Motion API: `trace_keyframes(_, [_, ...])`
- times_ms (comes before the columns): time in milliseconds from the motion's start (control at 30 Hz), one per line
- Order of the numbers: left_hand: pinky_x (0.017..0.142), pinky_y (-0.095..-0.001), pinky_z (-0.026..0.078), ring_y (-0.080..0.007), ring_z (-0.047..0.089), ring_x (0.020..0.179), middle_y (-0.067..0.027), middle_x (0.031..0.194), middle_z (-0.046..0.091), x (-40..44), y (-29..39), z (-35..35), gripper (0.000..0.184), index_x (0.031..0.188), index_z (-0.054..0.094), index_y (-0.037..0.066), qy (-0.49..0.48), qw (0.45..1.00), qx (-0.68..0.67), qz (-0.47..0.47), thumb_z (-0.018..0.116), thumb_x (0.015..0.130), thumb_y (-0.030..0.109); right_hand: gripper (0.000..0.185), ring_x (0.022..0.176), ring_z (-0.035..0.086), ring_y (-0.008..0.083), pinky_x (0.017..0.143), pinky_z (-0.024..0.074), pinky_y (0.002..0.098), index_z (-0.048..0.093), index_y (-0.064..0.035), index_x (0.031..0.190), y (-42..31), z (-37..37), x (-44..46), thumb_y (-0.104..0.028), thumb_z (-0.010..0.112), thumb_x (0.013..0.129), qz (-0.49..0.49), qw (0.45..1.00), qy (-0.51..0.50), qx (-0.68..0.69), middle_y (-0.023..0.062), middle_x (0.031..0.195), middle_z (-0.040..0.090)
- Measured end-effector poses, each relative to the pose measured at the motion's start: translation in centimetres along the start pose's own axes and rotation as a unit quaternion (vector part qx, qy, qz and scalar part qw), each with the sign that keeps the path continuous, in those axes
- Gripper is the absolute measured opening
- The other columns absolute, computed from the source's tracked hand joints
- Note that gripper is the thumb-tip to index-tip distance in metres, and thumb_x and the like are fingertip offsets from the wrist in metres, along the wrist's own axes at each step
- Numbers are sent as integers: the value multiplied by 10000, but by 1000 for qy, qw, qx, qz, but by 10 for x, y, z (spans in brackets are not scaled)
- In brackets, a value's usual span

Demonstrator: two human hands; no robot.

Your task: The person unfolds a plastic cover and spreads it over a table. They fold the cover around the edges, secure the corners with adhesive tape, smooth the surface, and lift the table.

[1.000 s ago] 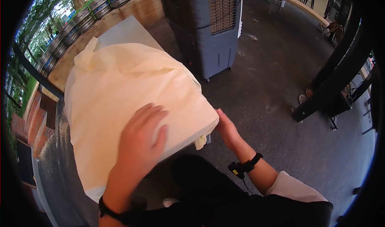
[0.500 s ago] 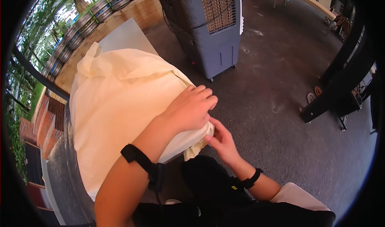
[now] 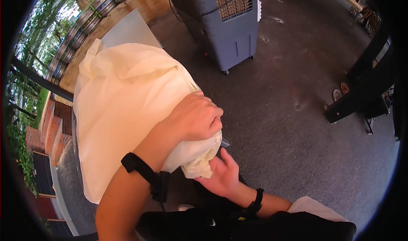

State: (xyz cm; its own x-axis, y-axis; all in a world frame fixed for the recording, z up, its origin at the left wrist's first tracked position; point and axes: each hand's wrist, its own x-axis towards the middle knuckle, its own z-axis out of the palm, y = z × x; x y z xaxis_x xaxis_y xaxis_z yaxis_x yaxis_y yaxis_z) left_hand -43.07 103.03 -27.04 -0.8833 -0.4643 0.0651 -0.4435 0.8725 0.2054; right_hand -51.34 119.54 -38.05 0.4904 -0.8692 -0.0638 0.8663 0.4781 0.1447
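A cream cloth (image 3: pixel 127 100) lies over a table, wrinkled and bunched towards its far end. My left hand (image 3: pixel 195 115) is closed, fingers curled down on the cloth's right edge. Below it, a crumpled fold of the cloth hangs off the table's near corner. Under that fold is my right hand (image 3: pixel 223 173), palm turned up and thumb stretched away from the fingers. Its fingertips are partly hidden behind the fold, which rests against them. The grey tabletop (image 3: pixel 134 30) shows bare beyond the cloth's far edge.
A tall grey air cooler (image 3: pixel 231 41) on casters stands past the table's far right. Metal kegs (image 3: pixel 87 22) line a low wall at the upper left. Black posts (image 3: pixel 361 88) rise on the right. Dark asphalt (image 3: pixel 280 156) lies beside my right arm.
My right hand has moved down and left and opened from a pinch on the cloth's edge. My left hand has shifted slightly left and down, its fingers now curled tighter. The view has tilted slightly.
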Motion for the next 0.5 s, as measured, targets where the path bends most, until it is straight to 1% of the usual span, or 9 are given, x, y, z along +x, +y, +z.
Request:
trace_keyframes(33, [704,-413,427,-300,527,637,-97,587,542,1,1,0,149,594,518,68,-5,1000,5,-9,569,720,129,592,1314,448,262,1009,403,396,328,-89,1481,-6,4,0,-433,406,1006,48,996,8,70,94,1464,441])
trace_keyframes(67, [721,-415,433,-307,549,644,-111,591,561,1,1,-1,158,589,545,65,-8,1000,7,-16,569,722,147,643,1332,437,276,1032,395,435,329,-81,1490,-10,-15,6,-463,436,984,74,991,-33,108,111,1496,420])
trace_keyframes(167, [754,-418,447,-320,595,654,-140,598,600,3,3,-2,195,577,601,58,-20,999,10,-35,571,723,184,585,1305,473,279,1027,426,446,343,-66,1471,-9,-22,15,-373,477,991,59,996,-27,61,114,1441,473])
trace_keyframes(267, [757,-413,449,-322,596,642,-146,595,603,3,3,-1,198,574,608,56,-24,999,5,-43,573,719,185,520,1277,510,275,1030,452,443,357,-51,1449,-6,-41,32,-196,537,983,46,996,-77,9,118,1392,509])
trace_keyframes(333, [758,-411,449,-325,597,634,-151,599,609,2,2,-1,201,573,615,55,-18,999,0,-44,573,719,186,540,1321,478,285,1092,401,464,359,-44,1448,-7,-46,41,-102,561,951,25,996,-69,-54,119,1431,483])
trace_keyframes(367, [726,-409,441,-316,571,618,-132,575,579,1,1,1,174,560,578,62,1,999,-3,-35,573,700,166,556,1343,462,290,1124,376,474,360,-41,1448,-7,-46,44,-55,574,934,15,994,-66,-86,119,1450,469])
trace_keyframes(400, [693,-407,432,-306,546,602,-112,550,550,1,-1,5,157,548,542,69,20,999,-6,-26,574,681,146,499,1234,548,272,1018,477,435,364,-41,1431,-4,-44,47,-18,537,964,-9,997,-50,-55,126,1361,523])
trace_keyframes(433, [661,-405,424,-297,520,586,-93,526,520,1,-2,7,152,535,505,77,40,999,-10,-16,574,662,125,498,1231,550,272,1017,478,434,363,-41,1431,-3,-43,46,-22,536,965,-7,998,-46,-51,126,1363,520])
trace_keyframes(500, [662,-404,429,-298,529,591,-95,533,532,0,-4,9,145,539,517,75,48,999,-15,-18,577,660,129,496,1225,553,272,1014,479,431,361,-42,1433,-3,-41,44,-30,534,968,-2,998,-40,-46,126,1369,515])
